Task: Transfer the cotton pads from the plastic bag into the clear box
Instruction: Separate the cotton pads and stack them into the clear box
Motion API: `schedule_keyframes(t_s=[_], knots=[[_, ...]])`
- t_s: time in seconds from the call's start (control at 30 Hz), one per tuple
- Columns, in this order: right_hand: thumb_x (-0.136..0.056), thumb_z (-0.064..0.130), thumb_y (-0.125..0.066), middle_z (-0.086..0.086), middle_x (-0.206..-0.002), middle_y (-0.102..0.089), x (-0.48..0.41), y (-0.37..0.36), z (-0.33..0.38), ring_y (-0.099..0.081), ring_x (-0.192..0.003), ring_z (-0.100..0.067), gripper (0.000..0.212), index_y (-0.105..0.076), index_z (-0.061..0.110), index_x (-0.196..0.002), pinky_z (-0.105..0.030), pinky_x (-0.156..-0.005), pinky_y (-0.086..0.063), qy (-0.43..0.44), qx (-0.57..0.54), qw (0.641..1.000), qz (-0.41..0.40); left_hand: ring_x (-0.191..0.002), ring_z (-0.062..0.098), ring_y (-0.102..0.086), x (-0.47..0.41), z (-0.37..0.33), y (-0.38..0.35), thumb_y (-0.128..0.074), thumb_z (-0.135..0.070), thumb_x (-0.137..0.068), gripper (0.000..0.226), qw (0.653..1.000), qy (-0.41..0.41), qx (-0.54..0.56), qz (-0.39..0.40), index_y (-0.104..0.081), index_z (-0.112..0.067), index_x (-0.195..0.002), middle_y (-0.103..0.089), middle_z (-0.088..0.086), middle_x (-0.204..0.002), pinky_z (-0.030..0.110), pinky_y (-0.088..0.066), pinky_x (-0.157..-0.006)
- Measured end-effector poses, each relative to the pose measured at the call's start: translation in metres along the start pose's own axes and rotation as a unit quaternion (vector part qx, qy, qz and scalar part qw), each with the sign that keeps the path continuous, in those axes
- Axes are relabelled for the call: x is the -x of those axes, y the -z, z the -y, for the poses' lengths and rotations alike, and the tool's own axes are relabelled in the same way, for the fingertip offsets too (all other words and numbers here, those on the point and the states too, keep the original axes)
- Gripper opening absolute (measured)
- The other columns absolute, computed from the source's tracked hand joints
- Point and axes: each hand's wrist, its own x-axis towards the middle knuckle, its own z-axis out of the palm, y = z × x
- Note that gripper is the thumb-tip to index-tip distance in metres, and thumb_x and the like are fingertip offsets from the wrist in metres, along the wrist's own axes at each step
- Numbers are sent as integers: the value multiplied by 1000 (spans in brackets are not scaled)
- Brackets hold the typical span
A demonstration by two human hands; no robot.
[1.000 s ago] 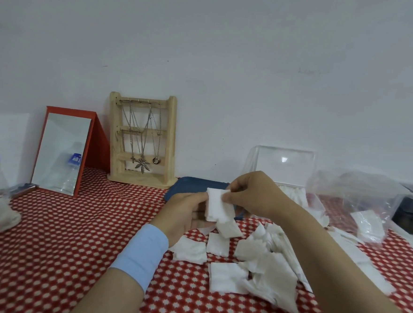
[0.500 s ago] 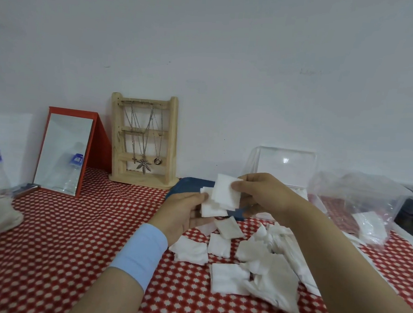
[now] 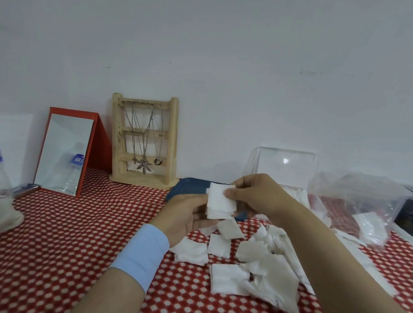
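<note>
A: So, the fingers first. What do they hold?

B: Right hand pinches one cotton pad w/ thumb on the front face. It lays this pad on the small stack that the left hand grips from below, fingers closed narrow around the edges. I think the stack is kept upright so the edges line up.

A: And why stack, not drop direct in the box?

B: Probably a squared stack goes in neater. The clear box stands open behind the right hand, lid up, some pads already inside.

A: The rest of the pads?

B: Loose pile on the red cloth, just under the hands. The plastic bag lies to the right, approx. empty, a few pads left in it.
</note>
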Motion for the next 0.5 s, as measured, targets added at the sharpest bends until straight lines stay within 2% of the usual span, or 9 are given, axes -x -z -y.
schedule_keyframes(t_s=[0.17, 0.27, 0.4, 0.43, 0.5], knots=[[-88, 17, -77, -1, -82, -76, -3, 0, 1, -74, -62, -15, 7, -72, 12, -88, -28, -60, -61, 20, 75, 997, -19, -101, 28, -75, 0, 0, 1, -57, -16, -102, 29, 1000, 3, 11, -15, -63, -1, -126, -76, 18, -110, 36, -64, -78], [-86, 16, -79, -3, -82, -76, -4, 0, 0, -75, -64, -19, 9, -72, 10, -90, -26, -58, -60, 28, 76, 997, -16, -101, 28, -75, -1, 1, 0, -56, -19, -102, 33, 1000, 5, 5, -17, -61, -1, -130, -75, 18, -111, 35, -64, -77], [-85, 17, -80, -3, -80, -75, -6, -3, -1, -75, -62, -19, 12, -71, 11, -90, -27, -60, -60, 37, 79, 996, -25, -102, 28, -75, -1, -2, -1, -57, -38, -100, 44, 999, 24, 26, -5, -65, -1, -123, -75, 18, -112, 36, -64, -79], [-84, 18, -81, -2, -81, -75, -7, -4, -2, -75, -62, -19, 13, -71, 12, -90, -27, -62, -61, 41, 80, 996, -29, -103, 28, -74, -1, -3, -1, -61, -37, -98, 44, 1000, 22, 15, -3, -66, -1, -122, -75, 18, -113, 36, -63, -81], [-83, 23, -81, 0, -89, -74, -11, -8, -5, -74, -63, -18, 19, -70, 16, -96, -27, -62, -61, 42, 84, 995, -41, -105, 27, -74, -2, -3, 1, -67, -21, -94, 38, 1000, 6, -20, -5, -65, 0, -125, -75, 16, -114, 35, -63, -82]])
